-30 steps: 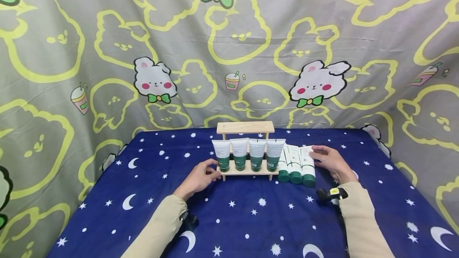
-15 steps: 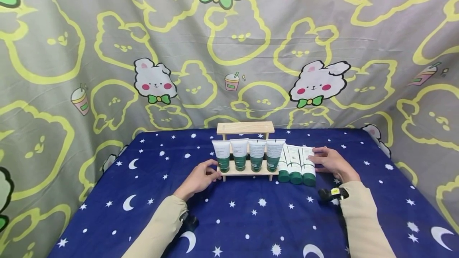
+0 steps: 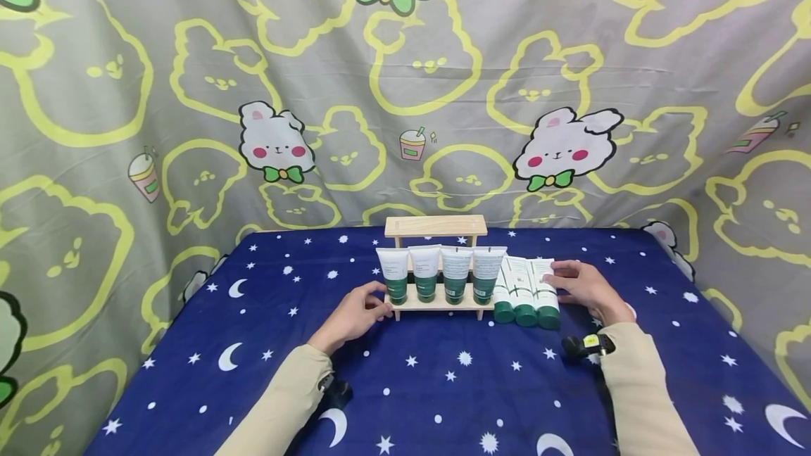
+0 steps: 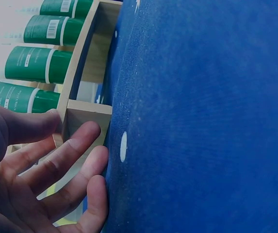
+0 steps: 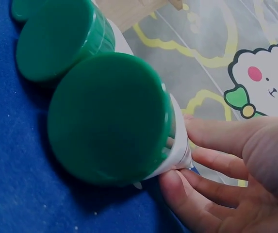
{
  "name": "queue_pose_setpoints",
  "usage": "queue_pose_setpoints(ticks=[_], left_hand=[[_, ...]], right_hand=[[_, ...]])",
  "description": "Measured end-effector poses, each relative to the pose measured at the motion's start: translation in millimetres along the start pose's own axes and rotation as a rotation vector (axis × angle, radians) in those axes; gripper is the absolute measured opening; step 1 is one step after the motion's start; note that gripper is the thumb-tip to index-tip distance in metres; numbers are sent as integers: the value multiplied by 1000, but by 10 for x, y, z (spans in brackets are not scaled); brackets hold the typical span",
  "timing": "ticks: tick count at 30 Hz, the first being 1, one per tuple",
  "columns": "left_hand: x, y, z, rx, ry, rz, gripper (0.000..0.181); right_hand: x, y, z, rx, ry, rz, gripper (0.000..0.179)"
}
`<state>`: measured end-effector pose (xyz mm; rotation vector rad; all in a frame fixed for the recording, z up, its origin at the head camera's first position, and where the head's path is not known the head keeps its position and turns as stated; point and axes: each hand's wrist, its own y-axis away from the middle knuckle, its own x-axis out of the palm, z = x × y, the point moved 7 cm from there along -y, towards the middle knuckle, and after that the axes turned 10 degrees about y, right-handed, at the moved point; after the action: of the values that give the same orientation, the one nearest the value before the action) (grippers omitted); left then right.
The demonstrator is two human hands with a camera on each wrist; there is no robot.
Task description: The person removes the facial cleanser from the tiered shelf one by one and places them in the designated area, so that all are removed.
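Note:
A three-tier light wooden stand (image 3: 440,306) stands in the middle of the table in the head view. Several white-and-green squeeze tubes (image 3: 426,274) stand cap-down in a row on its lowest step. My left hand (image 3: 352,315) holds that step's left end, the thumb (image 4: 37,125) against the wood and a finger under it. Right of the stand, 3 more tubes lie side by side, caps toward me. My right hand (image 3: 589,290) pinches the outermost tube (image 3: 546,294) by its white side. Its green cap (image 5: 109,119) fills the middle of the right wrist view.
A dark blue cloth (image 3: 443,385) with moons and stars covers the table. Behind it hangs a grey curtain (image 3: 355,76) with cartoon animals. The stand's upper step (image 3: 435,226) rises behind the standing tubes.
My right hand's fingers have shifted slightly on the outermost tube, its index finger a little lower. The left hand, the stand and the standing tubes stay where they were.

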<state>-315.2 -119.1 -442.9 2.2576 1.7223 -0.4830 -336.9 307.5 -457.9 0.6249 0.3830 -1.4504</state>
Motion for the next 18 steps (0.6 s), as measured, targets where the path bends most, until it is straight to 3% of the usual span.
queue_pose_setpoints(ticks=[18], left_hand=[[-7,4,1,-8,7,2,27]], right_hand=[[9,39,63,-4,8,12,64]])
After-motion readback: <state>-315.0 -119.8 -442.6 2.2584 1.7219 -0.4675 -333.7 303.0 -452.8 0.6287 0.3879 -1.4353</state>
